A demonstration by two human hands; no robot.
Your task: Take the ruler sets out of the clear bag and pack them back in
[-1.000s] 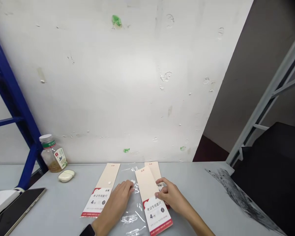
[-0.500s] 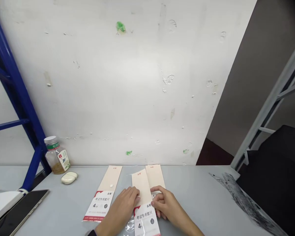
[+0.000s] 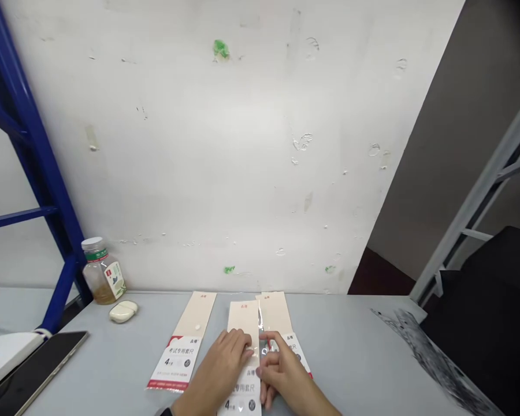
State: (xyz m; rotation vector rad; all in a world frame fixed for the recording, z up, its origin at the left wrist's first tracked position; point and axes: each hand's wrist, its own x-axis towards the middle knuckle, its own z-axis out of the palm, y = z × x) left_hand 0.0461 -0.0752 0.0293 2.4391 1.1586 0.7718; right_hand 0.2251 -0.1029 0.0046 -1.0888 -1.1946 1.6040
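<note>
Three long beige cards with red-and-white printed ends lie side by side on the grey table [image 3: 364, 358]. The left card [image 3: 186, 341] lies alone, untouched. My left hand [image 3: 223, 370] rests flat on the middle card [image 3: 243, 316], which seems to sit in a clear plastic sleeve. At that card's right edge my right hand [image 3: 281, 378] has its fingers curled and pinching. The right card [image 3: 276, 312] lies partly under my right hand.
A jar [image 3: 100, 273] with a green band and a white oval case [image 3: 123, 311] stand at the back left by a blue rack post [image 3: 30, 173]. A dark tablet [image 3: 39, 367] lies at the left. A grey frame [image 3: 472, 219] and a black smear [image 3: 420, 346] are at the right.
The middle card has slid left and straightened until it lies parallel between the other two. Both hands have drawn closer together over it. The view has shifted slightly.
</note>
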